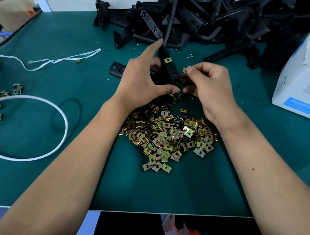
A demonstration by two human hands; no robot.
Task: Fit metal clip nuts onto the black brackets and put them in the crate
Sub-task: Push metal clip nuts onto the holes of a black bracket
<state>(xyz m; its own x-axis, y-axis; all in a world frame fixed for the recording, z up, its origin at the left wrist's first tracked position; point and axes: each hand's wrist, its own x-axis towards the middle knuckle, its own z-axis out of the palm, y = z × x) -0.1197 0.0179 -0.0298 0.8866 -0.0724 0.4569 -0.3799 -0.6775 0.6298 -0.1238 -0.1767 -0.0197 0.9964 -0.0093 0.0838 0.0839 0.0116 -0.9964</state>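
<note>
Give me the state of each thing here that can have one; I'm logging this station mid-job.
Left hand: grips the held bracket.
Right hand: pinches a loose clip nut beside the bracket.
Held bracket: lifted off the mat, one clip nut already fitted.
Clip nut pile: loose, heaped on the green mat.
Bracket pile: unsorted heap at the far edge.
White box: open.
</note>
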